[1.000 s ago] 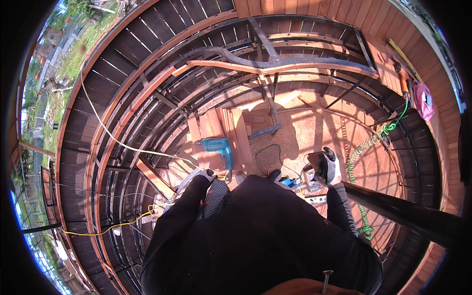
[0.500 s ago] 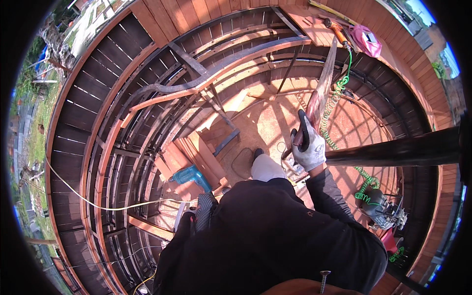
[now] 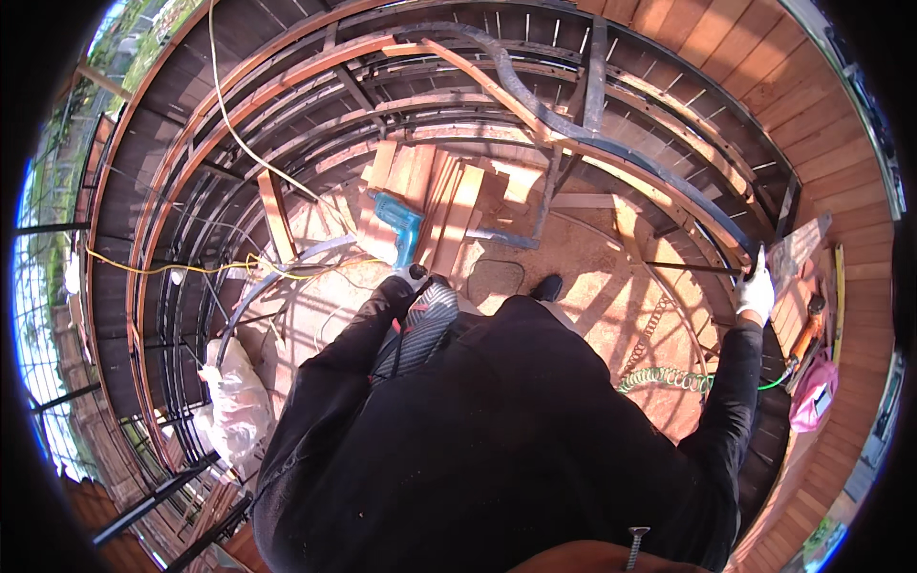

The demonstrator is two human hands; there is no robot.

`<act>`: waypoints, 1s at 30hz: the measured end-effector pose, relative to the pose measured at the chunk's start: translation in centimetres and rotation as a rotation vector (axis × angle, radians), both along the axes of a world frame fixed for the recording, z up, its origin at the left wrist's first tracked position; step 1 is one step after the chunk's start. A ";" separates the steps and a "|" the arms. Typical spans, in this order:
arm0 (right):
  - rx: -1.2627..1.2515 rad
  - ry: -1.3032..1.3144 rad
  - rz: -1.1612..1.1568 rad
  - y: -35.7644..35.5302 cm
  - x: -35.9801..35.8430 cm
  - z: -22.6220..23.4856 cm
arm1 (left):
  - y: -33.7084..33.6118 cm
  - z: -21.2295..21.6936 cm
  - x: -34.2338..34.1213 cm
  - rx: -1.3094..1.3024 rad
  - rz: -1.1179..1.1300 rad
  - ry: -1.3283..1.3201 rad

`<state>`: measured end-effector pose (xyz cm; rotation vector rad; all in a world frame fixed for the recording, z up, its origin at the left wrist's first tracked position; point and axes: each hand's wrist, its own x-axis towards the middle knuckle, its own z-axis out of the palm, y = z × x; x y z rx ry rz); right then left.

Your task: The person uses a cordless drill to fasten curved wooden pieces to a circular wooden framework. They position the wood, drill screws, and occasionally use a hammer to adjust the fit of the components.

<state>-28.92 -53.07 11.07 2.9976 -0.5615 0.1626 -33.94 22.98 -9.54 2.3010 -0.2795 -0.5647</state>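
The person stood among curved wooden and metal rails, dressed in black, seen from above. The right hand (image 3: 756,292), in a white glove, reached out to the right and was closed around the near end of a flat wooden board (image 3: 795,250) that leaned against the reddish plank wall on the right. The fingers wrapped the board's edge, so that grip was shut on it. The left hand (image 3: 414,277), also gloved, hung low beside a grey patterned knee pad (image 3: 420,325); only its tip showed, and whether it was open or closed could not be told. Just beyond it, a blue power drill (image 3: 401,222) lay on a stack of short wooden planks (image 3: 449,205) on the floor. A yellow cord (image 3: 191,265) ran across the rails on the left. A green coiled hose (image 3: 664,380) lay on the floor near the right arm. Further right, a pink tape measure (image 3: 815,390) and an orange-handled tool (image 3: 807,334) rested on the planking. A white bag (image 3: 234,401) sat at the near left.
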 end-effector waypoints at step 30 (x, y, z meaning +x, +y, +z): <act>0.864 0.513 0.134 37.6 -5.4 0.8 | 8.2 -8.5 15.2 -0.285 0.986 0.368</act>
